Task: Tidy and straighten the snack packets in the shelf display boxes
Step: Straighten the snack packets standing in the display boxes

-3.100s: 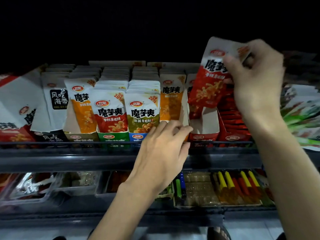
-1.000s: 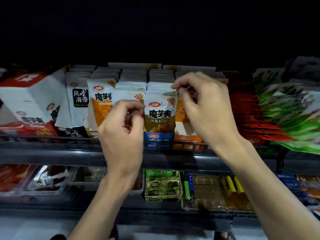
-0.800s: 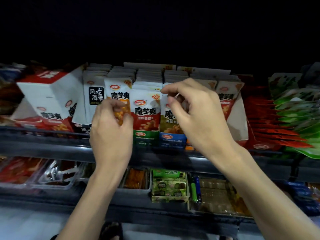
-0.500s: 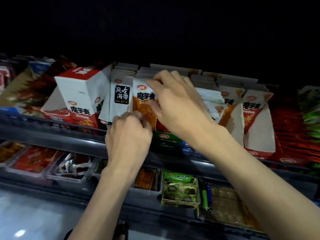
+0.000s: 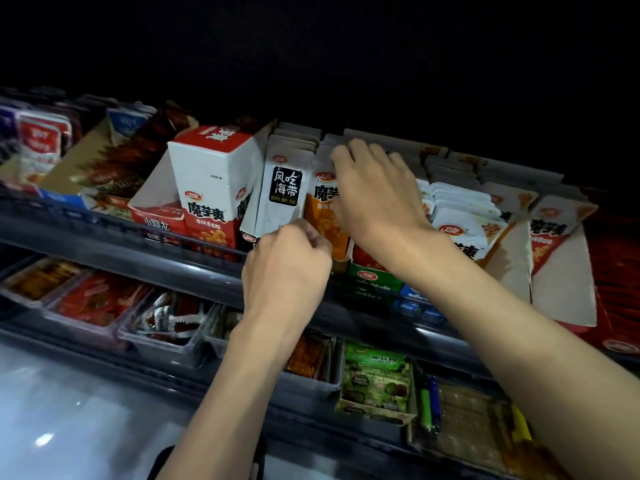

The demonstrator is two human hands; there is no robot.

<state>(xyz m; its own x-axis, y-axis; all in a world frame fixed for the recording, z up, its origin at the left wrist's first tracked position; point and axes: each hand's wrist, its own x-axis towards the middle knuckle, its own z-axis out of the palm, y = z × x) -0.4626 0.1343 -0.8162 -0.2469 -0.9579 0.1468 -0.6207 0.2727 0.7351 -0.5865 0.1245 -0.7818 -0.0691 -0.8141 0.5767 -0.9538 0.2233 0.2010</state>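
Snack packets (image 5: 464, 220): stacked upright in rows inside open-fronted display boxes (image 5: 372, 277) along upper shelf (image 5: 138, 233). Black-label packet (image 5: 284, 192) taken as landmark throughout.

Right hand (image 5: 377, 192): just right of landmark, palm down, fingers straight and spread across tops of orange packet (image 5: 320, 220) row. Probably placed so to press the row back and level.

Left hand (image 5: 287, 268): directly below landmark, fingers curled at its lower edge and at the box front. Impossible to tell whether pinching card or merely bracing. Likely steadying the box front against the push from above.

Judged mid-task: orange row in hand; white packets farther right of landmark fanned and tilted, not yet squared.

White-and-red carton (image 5: 211, 174): just left of landmark, tilted, propped in a red-fronted box; a probable reason for the landmark's own lean. Farther left of landmark, blue-edged box of dark red packets (image 5: 114, 168).

Below landmark: lower shelf (image 5: 166, 370) with clear trays (image 5: 97, 303) of wrapped snacks and, below and right, a green box (image 5: 375, 379). Well below and left of landmark: pale glossy floor (image 5: 52, 410) with a light reflection. Above landmark: unlit blackness; room dim, no further detail legible.
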